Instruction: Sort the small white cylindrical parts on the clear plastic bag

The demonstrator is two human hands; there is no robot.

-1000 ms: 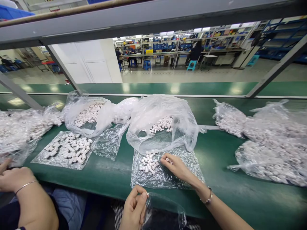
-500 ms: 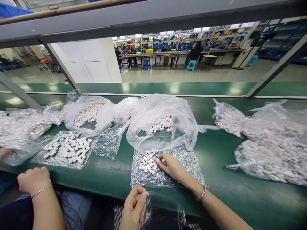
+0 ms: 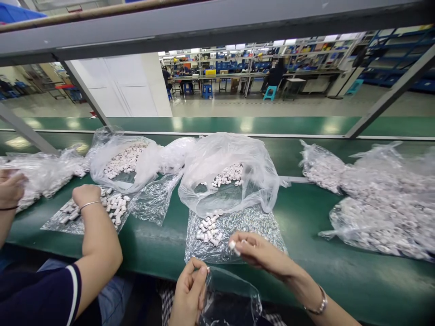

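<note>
At the table's front edge, my left hand (image 3: pixel 190 290) is closed on the rim of a clear plastic bag (image 3: pixel 234 294), which hangs partly open below the edge. My right hand (image 3: pixel 253 253) is above the right part of a flat clear sheet (image 3: pixel 261 228), fingers curled round small white fittings (image 3: pixel 233 245). A small pile of white fittings (image 3: pixel 209 230) lies on that sheet, left of my right hand. Behind it a large open plastic bag (image 3: pixel 227 149) holds more white fittings (image 3: pixel 231 174).
At the left, a co-worker's hand (image 3: pixel 86 194) is over fittings on another sheet (image 3: pixel 50 222); their other hand (image 3: pixel 10 188) is by a filled bag. Filled bags (image 3: pixel 384 208) lie at the right. A metal frame (image 3: pixel 390 93) spans the green table (image 3: pixel 306 244).
My right hand has lifted off the pile and moved right and towards me, with white fittings in its fingers. The co-worker's arms have reached forward over the table.
</note>
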